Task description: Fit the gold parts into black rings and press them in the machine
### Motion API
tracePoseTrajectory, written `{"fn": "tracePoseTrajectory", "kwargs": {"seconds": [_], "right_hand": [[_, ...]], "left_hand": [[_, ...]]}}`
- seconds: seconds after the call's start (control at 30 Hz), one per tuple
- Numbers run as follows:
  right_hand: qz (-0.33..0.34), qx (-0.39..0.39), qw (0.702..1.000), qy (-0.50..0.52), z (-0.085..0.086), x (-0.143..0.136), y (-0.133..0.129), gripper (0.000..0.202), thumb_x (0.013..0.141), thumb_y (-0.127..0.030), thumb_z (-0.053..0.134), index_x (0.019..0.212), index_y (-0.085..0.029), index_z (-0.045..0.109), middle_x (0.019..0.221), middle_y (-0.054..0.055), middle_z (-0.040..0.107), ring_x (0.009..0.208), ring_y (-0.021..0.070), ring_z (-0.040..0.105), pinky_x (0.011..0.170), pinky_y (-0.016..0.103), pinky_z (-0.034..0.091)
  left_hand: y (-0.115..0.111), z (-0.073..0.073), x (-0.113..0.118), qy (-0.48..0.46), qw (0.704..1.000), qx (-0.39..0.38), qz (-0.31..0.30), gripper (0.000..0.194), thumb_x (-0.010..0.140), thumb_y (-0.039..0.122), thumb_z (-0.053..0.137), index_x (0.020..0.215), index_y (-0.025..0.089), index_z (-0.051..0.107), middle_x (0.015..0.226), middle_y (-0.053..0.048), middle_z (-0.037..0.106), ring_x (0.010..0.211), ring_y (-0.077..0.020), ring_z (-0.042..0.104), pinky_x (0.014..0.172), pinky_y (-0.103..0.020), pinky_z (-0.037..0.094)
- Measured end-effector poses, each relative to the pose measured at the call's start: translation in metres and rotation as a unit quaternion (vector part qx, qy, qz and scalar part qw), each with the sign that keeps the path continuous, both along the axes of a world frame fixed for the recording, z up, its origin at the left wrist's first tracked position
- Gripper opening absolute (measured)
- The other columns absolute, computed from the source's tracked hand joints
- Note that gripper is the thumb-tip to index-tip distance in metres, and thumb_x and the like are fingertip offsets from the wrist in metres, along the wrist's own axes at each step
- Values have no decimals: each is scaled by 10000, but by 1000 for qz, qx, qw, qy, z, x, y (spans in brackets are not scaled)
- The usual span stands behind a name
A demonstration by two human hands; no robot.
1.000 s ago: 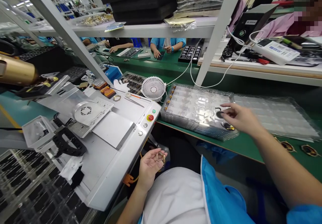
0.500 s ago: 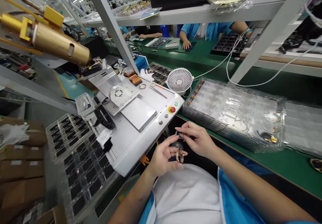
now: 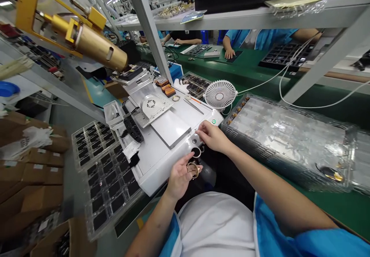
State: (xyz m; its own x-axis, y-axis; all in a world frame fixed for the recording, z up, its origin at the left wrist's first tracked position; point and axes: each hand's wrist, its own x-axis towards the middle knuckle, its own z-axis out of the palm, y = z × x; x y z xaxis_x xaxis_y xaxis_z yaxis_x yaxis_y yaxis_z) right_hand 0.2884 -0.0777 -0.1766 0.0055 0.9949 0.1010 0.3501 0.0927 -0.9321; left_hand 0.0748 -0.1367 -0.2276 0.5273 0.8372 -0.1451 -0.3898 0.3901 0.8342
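The gold-coloured ring frame [image 3: 197, 172] is in our left hand [image 3: 178, 178], low in the middle of the view. Just beside it, towards one o'clock, we see the black round part [image 3: 196, 152] with a pale rim, at the fingertips of this same hand. How much is done and how much is left, we cannot say surely; we see only that these two pieces are separate and that both are held away from the machine.

Our left hand is half open, with the palm turned up. It grasps the ring frame between thumb and fingers, and the index finger is touching the black part. Our right hand [image 3: 214, 137] is at one to two o'clock from the ring frame, above the front edge of the white machine [image 3: 156, 171]. Its thumb and index finger are bent near together, but whether they pinch some small thing, we cannot tell.

Farther out, the flat metal plate [image 3: 171, 127] is at about eleven o'clock, and the round fixture [image 3: 150, 106] is beyond it. The tweezers [image 3: 193, 106] lie at twelve o'clock and the white fan [image 3: 219, 95] stands at one. The stacked clear trays [image 3: 289, 126] are between two and three o'clock; the trays with black cells [image 3: 107, 187] are near nine.
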Motion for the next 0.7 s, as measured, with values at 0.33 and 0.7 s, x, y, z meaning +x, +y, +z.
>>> {"fn": "tracePoseTrajectory", "kwargs": {"seconds": [0.33, 0.7], "right_hand": [[-135, -80, 986, -48, -6, -20, 48, 264, 834, -309, 760, 887, -227, 514, 566, -57, 562, 567, 179, 570, 601, 274, 411], [-22, -56, 969, 240, -31, -36, -63, 467, 825, -527, 780, 1132, -179, 729, 977, 101, 767, 840, 243, 722, 719, 363, 609]], "left_hand": [[-13, 4, -23, 54, 994, 85, 43, 989, 663, 479, 941, 1497, 165, 511, 999, -137, 794, 1085, -320, 745, 1007, -450, 550], [-19, -2, 6, 286, 881, 377, 13, 966, 733, 216, 886, 1578, 235, 417, 1657, -224, 348, 1113, -351, 737, 1018, -498, 588]]}}
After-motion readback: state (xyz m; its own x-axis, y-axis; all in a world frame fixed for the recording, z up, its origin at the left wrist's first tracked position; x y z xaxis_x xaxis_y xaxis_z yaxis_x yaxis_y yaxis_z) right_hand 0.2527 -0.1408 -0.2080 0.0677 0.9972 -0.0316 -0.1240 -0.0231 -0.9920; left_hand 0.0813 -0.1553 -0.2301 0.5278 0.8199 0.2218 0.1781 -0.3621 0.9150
